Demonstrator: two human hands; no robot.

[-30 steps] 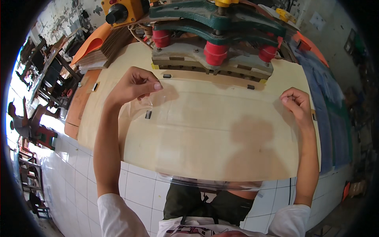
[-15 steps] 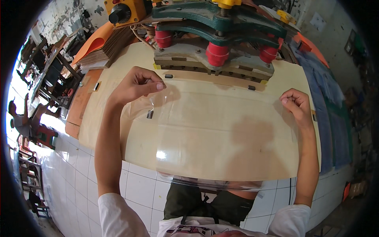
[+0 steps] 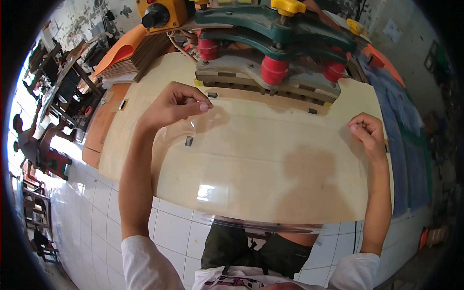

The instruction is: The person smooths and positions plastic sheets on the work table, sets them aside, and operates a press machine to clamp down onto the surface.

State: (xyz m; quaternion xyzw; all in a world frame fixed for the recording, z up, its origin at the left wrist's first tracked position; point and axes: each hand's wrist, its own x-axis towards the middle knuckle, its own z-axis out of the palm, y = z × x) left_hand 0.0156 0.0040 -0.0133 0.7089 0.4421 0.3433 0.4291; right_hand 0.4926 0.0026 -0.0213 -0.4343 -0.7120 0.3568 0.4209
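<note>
A clear plastic sheet [image 3: 217, 188] lies across the pale tabletop. Its near edge hangs past the table's front, over my lap. At its far left part, my left hand [image 3: 176, 106] is closed in a pinch, with creased film below the fingers. My right hand [image 3: 368, 135] is closed the same way at the sheet's right side, though the film between those fingers is hard to see. Beyond both hands stands a heavy press [image 3: 270, 77] with a green frame, red supports and a grey metal base. Small dark blocks [image 3: 189, 140] sit on the table around the sheet.
An orange sheet tops a stack of brown boards [image 3: 140, 63] at the back left, near a yellow control box [image 3: 169, 14] with a black knob. Bluish plastic sheets [image 3: 396, 121] hang along the right. Another person [image 3: 31, 140] sits far off at the left.
The whole view has shifted slightly right and down. My left hand has edged a little to the right; both hands keep their pinch, and the sheet stays nearly in place.
</note>
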